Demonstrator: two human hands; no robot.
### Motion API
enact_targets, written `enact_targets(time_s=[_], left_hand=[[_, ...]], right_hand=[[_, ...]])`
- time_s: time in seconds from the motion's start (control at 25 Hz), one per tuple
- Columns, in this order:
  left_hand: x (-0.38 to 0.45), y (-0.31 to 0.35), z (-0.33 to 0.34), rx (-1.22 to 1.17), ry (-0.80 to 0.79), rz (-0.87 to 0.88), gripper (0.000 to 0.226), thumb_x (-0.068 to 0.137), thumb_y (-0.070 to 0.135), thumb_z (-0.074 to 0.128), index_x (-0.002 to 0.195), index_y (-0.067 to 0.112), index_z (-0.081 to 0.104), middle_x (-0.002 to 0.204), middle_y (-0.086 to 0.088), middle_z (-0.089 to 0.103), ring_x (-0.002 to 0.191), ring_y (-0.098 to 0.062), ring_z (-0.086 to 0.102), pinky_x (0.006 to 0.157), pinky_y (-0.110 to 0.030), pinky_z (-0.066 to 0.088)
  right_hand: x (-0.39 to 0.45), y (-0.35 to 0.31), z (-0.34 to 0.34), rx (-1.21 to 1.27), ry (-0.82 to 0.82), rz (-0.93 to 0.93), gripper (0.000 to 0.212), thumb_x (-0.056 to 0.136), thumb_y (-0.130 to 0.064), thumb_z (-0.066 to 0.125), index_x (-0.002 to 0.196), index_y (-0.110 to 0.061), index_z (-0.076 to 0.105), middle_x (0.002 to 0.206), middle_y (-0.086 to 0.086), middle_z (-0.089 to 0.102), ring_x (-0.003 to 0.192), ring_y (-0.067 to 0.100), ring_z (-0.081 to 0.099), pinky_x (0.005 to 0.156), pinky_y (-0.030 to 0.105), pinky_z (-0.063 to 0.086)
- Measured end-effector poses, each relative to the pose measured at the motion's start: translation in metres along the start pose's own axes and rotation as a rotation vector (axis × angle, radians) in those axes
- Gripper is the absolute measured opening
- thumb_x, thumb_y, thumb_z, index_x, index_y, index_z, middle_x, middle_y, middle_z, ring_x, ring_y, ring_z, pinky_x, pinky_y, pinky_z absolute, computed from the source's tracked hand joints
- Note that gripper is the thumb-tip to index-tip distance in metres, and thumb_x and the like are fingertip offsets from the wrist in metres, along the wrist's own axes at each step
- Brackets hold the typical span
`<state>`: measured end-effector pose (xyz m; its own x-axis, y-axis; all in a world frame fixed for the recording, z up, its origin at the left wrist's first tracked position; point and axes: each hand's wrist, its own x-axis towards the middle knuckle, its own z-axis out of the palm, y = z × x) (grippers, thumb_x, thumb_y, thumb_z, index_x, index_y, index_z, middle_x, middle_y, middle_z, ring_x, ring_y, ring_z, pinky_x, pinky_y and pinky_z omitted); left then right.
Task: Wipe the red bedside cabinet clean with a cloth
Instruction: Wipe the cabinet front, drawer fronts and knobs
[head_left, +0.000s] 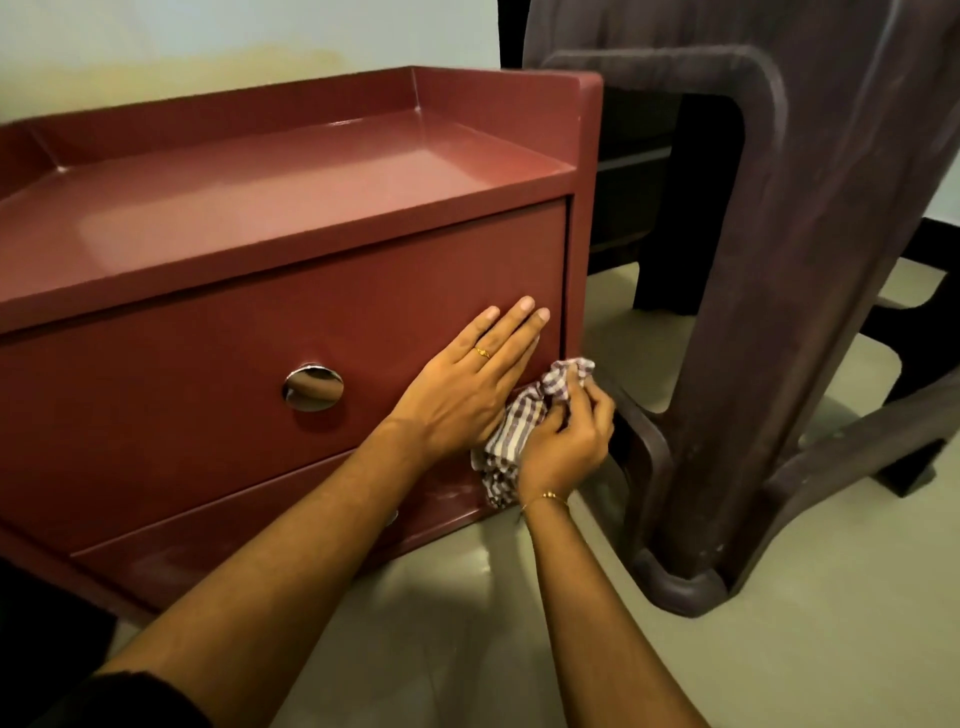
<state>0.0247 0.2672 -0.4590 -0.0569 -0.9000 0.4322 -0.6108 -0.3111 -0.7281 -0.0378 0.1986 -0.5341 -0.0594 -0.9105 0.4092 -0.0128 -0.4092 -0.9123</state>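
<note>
Your left hand (470, 387) lies flat, fingers straight, on the upper drawer front (218, 374) of the red bedside cabinet (291, 208), right of its round metal pull (313, 387). Your right hand (563, 441) clutches the bunched checked cloth (514, 426) against the cabinet's lower right front corner; the cloth runs diagonally, up-right to down-left. A brown plastic chair (779, 312) stands just beside the cabinet.

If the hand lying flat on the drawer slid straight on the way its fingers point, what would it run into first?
The left hand points up and right across the upper drawer front. It would likely first cross the drawer's right edge onto the cabinet's side post; the depth there is hard to judge.
</note>
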Motion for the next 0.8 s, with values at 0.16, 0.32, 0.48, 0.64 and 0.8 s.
enact_targets(time_s=[0.16, 0.32, 0.48, 0.64, 0.8], left_hand=[[-0.004, 0.003, 0.004, 0.017, -0.038, 0.052, 0.065, 0.085, 0.026, 0.043, 0.141, -0.002, 0.027, 0.152, -0.012, 0.029, 0.142, -0.026, 0.026, 0.116, -0.039, -0.001], [-0.003, 0.002, 0.004, 0.050, -0.020, 0.048, 0.064, 0.088, 0.031, 0.036, 0.141, -0.002, 0.027, 0.151, -0.011, 0.031, 0.141, -0.024, 0.027, 0.116, -0.038, 0.000], [-0.004, 0.005, 0.007, 0.064, -0.015, 0.050, 0.065, 0.089, 0.033, 0.036, 0.142, -0.002, 0.026, 0.152, -0.012, 0.031, 0.141, -0.026, 0.028, 0.117, -0.040, 0.008], [-0.004, 0.003, 0.005, 0.070, -0.017, 0.054, 0.066, 0.088, 0.035, 0.038, 0.142, -0.002, 0.026, 0.153, -0.012, 0.028, 0.142, -0.027, 0.026, 0.116, -0.039, 0.010], [-0.002, 0.002, 0.000, 0.045, -0.048, 0.059, 0.066, 0.086, 0.034, 0.042, 0.141, -0.001, 0.031, 0.152, -0.012, 0.030, 0.141, -0.027, 0.028, 0.116, -0.039, 0.011]], right_hand=[[-0.018, 0.043, -0.017, -0.035, -0.090, 0.227, 0.038, 0.075, 0.021, 0.057, 0.107, 0.005, 0.067, 0.105, 0.023, 0.064, 0.100, 0.039, 0.062, 0.083, 0.005, 0.032], [-0.001, 0.015, -0.005, 0.050, 0.001, 0.112, 0.038, 0.077, 0.018, 0.058, 0.112, 0.004, 0.065, 0.108, 0.020, 0.063, 0.097, 0.023, 0.057, 0.079, -0.008, 0.032], [-0.015, 0.026, -0.001, 0.022, -0.015, 0.118, 0.043, 0.078, 0.020, 0.055, 0.116, 0.001, 0.063, 0.114, 0.017, 0.062, 0.106, 0.022, 0.055, 0.086, -0.003, 0.035], [-0.017, 0.064, -0.018, -0.087, -0.119, 0.412, 0.035, 0.083, 0.012, 0.052, 0.113, -0.001, 0.066, 0.112, 0.021, 0.067, 0.107, 0.036, 0.061, 0.089, 0.026, 0.043], [-0.013, 0.045, -0.004, -0.105, -0.065, 0.409, 0.040, 0.084, 0.006, 0.057, 0.123, 0.000, 0.059, 0.127, 0.023, 0.058, 0.118, 0.035, 0.054, 0.096, 0.029, 0.039]])
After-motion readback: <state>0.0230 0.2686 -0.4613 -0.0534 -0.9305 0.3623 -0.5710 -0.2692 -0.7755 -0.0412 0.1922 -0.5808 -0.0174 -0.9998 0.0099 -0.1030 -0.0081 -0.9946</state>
